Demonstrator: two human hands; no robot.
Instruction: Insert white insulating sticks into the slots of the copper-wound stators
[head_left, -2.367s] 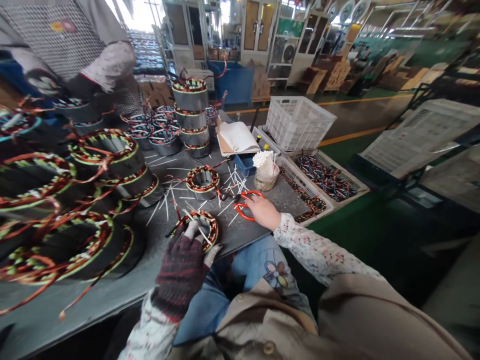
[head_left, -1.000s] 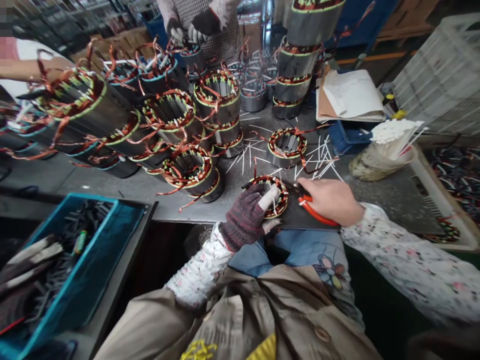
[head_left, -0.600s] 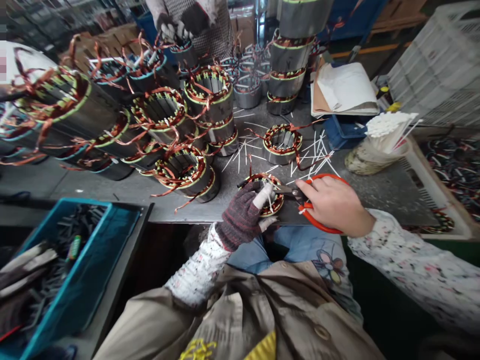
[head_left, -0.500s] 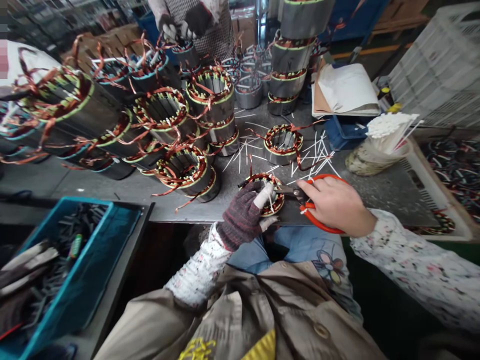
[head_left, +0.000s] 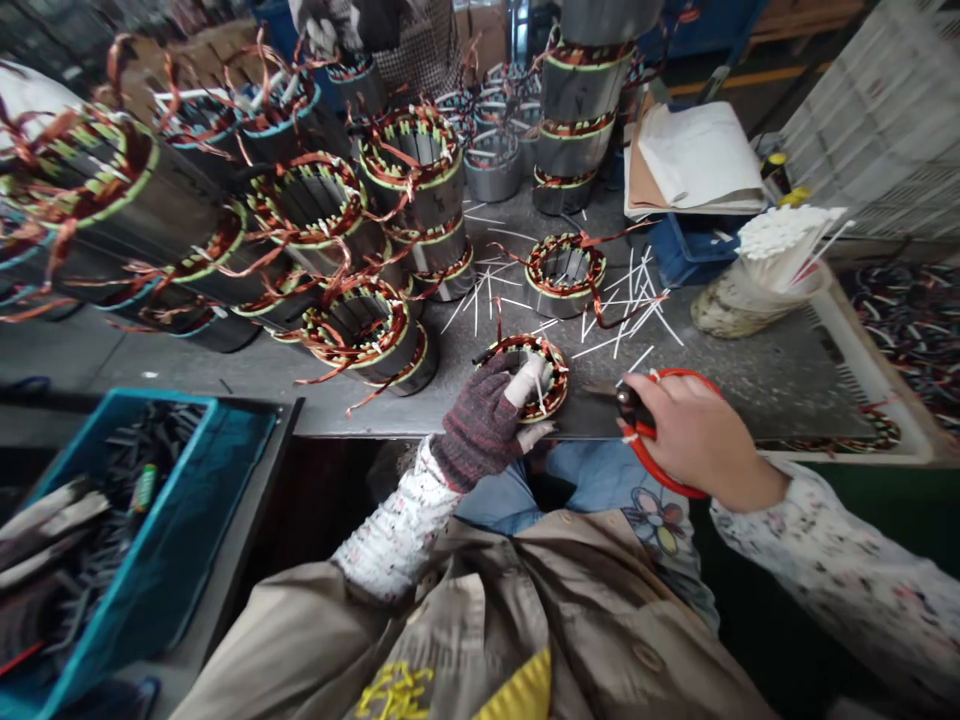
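My left hand [head_left: 478,418], in a dark knit glove with a white-wrapped thumb, grips a small wound stator [head_left: 541,385] with copper windings at the table's near edge. My right hand [head_left: 696,438] is bare and holds red-handled scissors [head_left: 654,450], their dark blades pointing left, a little apart from the stator. A second small stator [head_left: 564,276] stands beyond it among scattered white insulating sticks [head_left: 637,310]. Taller wound stators [head_left: 367,335] with loose copper leads crowd the table's left side.
A co-worker's gloved hands [head_left: 322,25] are at the far side. Stacked stators [head_left: 585,90] stand at the back, beside papers [head_left: 697,160] and a bag of white sticks [head_left: 757,285]. A crate of coils [head_left: 900,320] lies right; a blue bin [head_left: 161,500] sits lower left.
My right hand has moved right, drawing the scissors back from the stator's edge. My left hand stays on the stator, and the view has tilted slightly.
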